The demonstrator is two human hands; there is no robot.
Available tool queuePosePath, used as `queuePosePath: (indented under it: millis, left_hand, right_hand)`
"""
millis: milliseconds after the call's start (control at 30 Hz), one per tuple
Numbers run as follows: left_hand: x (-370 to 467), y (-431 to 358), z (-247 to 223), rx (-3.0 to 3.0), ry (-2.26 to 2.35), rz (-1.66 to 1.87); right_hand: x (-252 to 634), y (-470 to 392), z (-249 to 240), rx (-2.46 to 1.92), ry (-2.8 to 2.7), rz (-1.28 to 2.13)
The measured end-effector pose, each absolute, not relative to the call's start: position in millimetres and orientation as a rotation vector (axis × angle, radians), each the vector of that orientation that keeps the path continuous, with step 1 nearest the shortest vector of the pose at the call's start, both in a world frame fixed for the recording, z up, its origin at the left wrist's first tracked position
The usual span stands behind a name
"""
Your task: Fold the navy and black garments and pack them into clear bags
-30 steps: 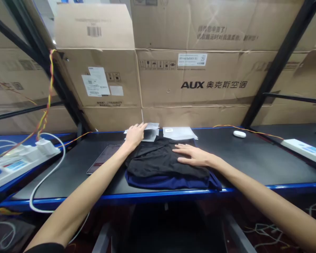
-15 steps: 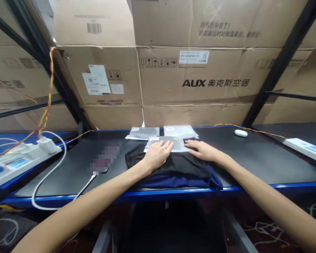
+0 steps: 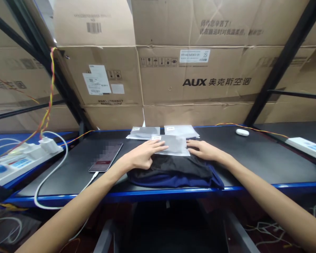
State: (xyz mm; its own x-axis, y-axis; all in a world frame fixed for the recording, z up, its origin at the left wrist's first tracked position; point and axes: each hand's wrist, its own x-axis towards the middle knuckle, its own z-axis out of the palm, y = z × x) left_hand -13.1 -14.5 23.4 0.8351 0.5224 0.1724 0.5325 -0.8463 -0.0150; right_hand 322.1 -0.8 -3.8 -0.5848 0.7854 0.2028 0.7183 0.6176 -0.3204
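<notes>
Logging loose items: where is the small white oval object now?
In the head view, the small white oval object lies on the flat black tabletop, right of the right hand, near the thin yellow-red wire.

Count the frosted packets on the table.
3: the front packet on the black cloth, partly under the left hand; the back-left packet and back-right packet along the far edge of the table. Others may hide beneath.

the left hand [image 3: 143,154] partly hides the nearest packet [image 3: 175,145].
</notes>
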Motion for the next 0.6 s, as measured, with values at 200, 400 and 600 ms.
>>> queuePosePath:
  millis: [200, 400, 600]
  left_hand:
    - [-38, 1, 5, -2.910, -0.966, -0.321]
    - [-38, 2, -3, -2.963, -0.903, -0.556]
    - [-38, 2, -1, -3.072, -0.990, -0.654]
  right_hand:
    - [323, 1, -6, -1.193, -2.527, 0.248]
    - [325, 2, -7, -1.150, -2.526, 0.257]
    - [326, 1, -5, -1.140, -2.520, 0.193]
